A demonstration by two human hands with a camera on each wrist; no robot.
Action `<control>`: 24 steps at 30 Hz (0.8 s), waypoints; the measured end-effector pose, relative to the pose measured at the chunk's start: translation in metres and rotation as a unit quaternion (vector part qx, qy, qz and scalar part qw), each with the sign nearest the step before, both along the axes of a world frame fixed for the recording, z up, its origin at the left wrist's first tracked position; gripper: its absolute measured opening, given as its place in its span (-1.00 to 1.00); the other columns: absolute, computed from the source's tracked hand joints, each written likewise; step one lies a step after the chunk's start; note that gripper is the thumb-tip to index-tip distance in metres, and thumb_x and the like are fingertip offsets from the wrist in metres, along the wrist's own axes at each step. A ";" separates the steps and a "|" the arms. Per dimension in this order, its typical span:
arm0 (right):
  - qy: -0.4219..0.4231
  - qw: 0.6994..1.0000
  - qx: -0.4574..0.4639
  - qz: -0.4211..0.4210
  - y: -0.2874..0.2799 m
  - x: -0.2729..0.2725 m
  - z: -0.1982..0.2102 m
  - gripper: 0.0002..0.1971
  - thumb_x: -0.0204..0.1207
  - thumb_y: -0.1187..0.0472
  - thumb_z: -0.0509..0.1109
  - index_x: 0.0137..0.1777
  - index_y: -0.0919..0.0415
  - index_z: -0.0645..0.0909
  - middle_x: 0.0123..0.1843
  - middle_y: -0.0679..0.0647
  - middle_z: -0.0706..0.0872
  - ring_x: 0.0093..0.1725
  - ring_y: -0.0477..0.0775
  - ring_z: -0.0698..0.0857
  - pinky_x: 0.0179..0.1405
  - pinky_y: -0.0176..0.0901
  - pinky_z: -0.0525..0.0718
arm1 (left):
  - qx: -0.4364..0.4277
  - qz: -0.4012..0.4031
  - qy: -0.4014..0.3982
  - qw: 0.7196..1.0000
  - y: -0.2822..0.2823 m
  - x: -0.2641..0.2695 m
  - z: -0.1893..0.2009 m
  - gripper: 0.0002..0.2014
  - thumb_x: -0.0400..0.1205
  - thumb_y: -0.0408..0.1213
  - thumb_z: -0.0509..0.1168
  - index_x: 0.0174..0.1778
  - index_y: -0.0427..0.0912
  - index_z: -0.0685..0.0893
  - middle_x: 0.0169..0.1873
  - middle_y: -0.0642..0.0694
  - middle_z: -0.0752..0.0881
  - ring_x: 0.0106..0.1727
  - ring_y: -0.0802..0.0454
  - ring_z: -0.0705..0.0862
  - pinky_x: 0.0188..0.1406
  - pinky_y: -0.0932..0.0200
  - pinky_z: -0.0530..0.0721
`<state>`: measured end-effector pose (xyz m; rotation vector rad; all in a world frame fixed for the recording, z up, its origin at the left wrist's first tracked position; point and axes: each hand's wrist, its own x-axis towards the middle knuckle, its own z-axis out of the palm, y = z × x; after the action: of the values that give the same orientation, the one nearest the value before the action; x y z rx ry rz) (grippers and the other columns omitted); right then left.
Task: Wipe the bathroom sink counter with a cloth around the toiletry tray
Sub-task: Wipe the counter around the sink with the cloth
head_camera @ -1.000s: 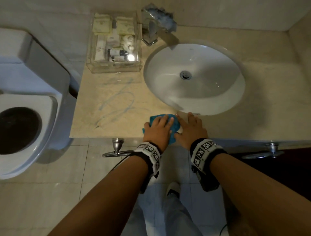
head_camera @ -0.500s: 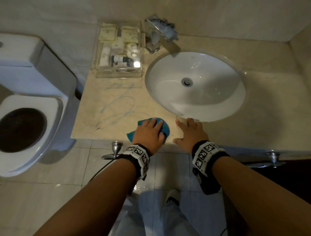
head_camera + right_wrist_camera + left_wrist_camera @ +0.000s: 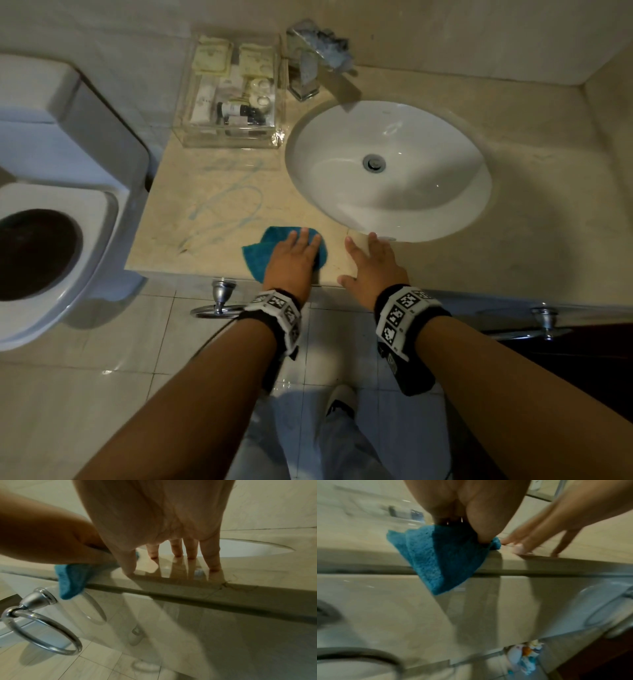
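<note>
A blue cloth (image 3: 263,251) lies on the beige marble counter (image 3: 212,236) near its front edge, left of the sink. My left hand (image 3: 294,257) presses flat on the cloth with straight fingers. One corner of the cloth (image 3: 440,566) hangs over the counter's front edge; the same corner (image 3: 70,580) shows in the right wrist view. My right hand (image 3: 373,263) rests flat on the bare counter just in front of the white basin (image 3: 387,168), fingers (image 3: 212,555) spread. The clear toiletry tray (image 3: 233,96) stands at the back left, far from both hands. Blue smears (image 3: 229,205) mark the counter in front of the tray.
A chrome faucet (image 3: 315,58) stands behind the basin. A toilet (image 3: 51,205) sits left of the counter. Towel rings (image 3: 219,301) hang below the counter's front edge, one (image 3: 39,626) close under my hands. Wall corners bound the counter at the back and right.
My left hand has slid the cloth leftward along the front edge, away from my right hand. The right hand has stayed in place in front of the basin.
</note>
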<state>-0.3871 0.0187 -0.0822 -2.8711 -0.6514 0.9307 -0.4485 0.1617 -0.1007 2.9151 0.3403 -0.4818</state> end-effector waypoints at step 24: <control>-0.027 0.999 -0.017 -0.003 -0.007 0.002 -0.014 -0.24 0.51 -0.35 0.09 0.61 -0.25 -0.17 0.69 0.15 -0.23 0.67 0.28 -0.18 0.61 0.30 0.08 | -0.090 -0.039 -0.087 0.991 0.001 -0.019 -0.006 -0.38 0.72 -0.35 0.08 0.68 -0.05 -0.01 0.65 -0.08 0.16 0.65 -0.08 0.16 0.58 0.08 0.17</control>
<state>-0.3852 0.0118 -0.0961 -2.9352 -0.6374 0.8741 -0.4676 0.1624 -0.1066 2.7750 0.1504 -0.2501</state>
